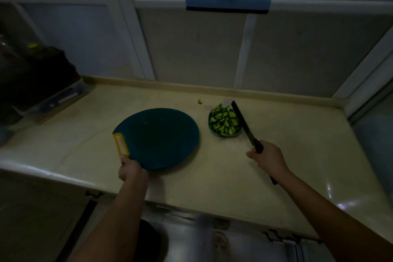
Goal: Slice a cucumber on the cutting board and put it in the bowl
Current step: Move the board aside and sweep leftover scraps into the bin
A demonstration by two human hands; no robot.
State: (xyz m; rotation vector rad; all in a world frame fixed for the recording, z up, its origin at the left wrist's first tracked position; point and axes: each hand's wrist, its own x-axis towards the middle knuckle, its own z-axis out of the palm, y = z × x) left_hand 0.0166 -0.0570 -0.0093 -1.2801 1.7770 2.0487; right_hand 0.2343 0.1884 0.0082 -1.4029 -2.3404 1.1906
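Observation:
A round dark teal cutting board (158,137) with a yellow handle lies on the pale counter, its surface bare. My left hand (130,169) grips the board's near edge beside the yellow handle. To the right of the board stands a small bowl (225,134) heaped with cucumber slices (224,120). My right hand (269,158) holds a long dark knife (243,122) by its handle, with the blade pointing away over the bowl's right rim. One stray cucumber piece (200,101) lies on the counter behind the bowl.
The pale counter (287,134) ends at a raised lip along the back wall. A dark box with stacked items (40,83) fills the counter's far left corner. A blue squeegee (228,1) hangs on the wall panels above. The room is dim.

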